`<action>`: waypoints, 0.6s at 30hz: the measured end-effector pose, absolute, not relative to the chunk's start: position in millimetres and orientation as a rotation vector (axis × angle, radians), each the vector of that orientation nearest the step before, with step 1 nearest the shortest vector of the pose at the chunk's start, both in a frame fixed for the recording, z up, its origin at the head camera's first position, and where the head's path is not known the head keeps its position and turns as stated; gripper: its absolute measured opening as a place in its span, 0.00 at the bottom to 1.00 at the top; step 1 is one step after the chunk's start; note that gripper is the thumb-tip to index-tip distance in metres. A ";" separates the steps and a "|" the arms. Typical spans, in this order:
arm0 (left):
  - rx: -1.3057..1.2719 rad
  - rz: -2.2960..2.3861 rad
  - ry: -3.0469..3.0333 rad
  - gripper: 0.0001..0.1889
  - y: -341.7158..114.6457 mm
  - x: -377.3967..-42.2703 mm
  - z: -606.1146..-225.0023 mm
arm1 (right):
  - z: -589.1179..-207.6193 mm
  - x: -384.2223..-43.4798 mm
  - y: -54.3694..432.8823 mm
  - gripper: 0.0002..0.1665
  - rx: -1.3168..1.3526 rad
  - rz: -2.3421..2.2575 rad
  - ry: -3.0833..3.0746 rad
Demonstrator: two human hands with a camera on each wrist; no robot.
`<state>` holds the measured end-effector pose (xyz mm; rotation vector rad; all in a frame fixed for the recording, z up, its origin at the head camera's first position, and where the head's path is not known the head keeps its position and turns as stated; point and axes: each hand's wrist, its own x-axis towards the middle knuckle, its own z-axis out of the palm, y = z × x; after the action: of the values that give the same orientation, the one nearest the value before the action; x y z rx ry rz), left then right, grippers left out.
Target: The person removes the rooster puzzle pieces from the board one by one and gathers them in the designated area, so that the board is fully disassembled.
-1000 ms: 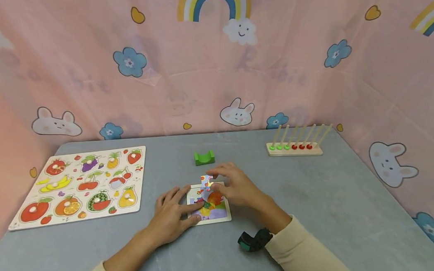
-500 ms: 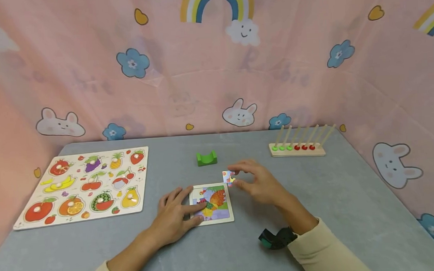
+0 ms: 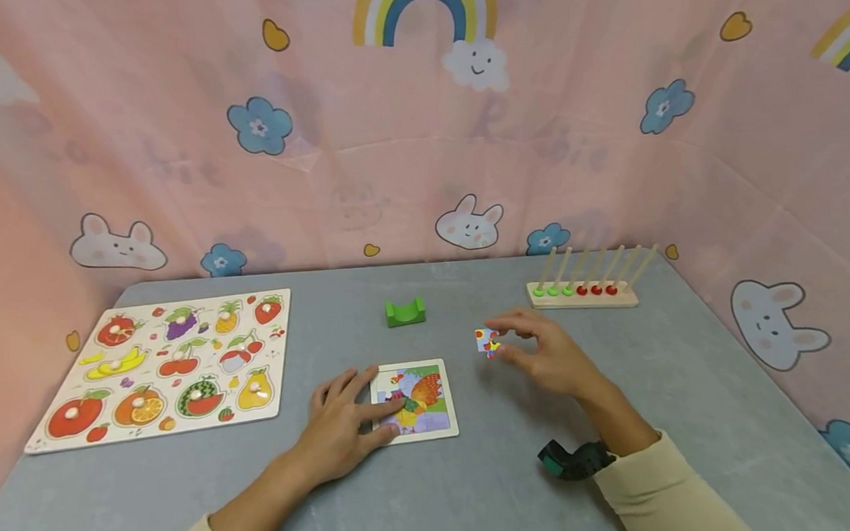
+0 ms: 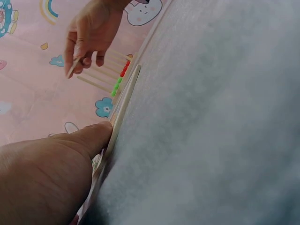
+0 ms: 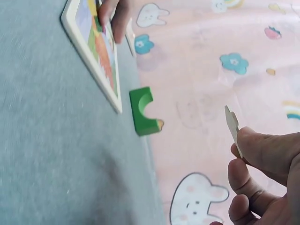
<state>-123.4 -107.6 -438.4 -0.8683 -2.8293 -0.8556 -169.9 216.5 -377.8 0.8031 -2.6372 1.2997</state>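
Observation:
My left hand point(image 3: 340, 425) rests on a small jigsaw puzzle tray point(image 3: 412, 365), its index finger lying out across the picture and its thumb by the lower edge. A red and orange shape on green shows in the picture; its left part is partly covered by the fingers. To the tray's upper right, my right hand point(image 3: 551, 361) pinches a colourful jigsaw piece point(image 3: 485, 341) between thumb and fingers, raised above the table. Seen edge-on in the right wrist view, the piece point(image 5: 232, 125) is thin and pale.
A wooden fruit puzzle board point(image 3: 212, 364) lies at the left. Behind the tray stands a green block point(image 3: 405, 314) with a curved hollow. A counting rack point(image 3: 582, 295) with pegs and green and red beads stands at the back right, before a pink patterned curtain point(image 3: 382, 154).
My right hand has moved right, carrying the jigsaw piece away from the tray's top edge into the space beside it. The left hand stays in place on the tray.

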 end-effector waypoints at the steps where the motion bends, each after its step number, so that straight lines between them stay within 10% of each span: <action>1: -0.868 -0.857 -2.831 0.20 -107.8 -123.3 -438.4 | -379.3 -170.9 218.7 0.20 0.807 1.300 -2.628; 18: -0.881 -0.843 -2.810 0.20 -107.9 -123.8 -441.5 | -419.5 -186.3 242.1 0.18 0.785 1.262 -2.665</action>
<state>-123.8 -107.9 -441.5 -0.8814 -2.8097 -0.8427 -186.3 242.1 -419.5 0.7847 -2.6647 1.2619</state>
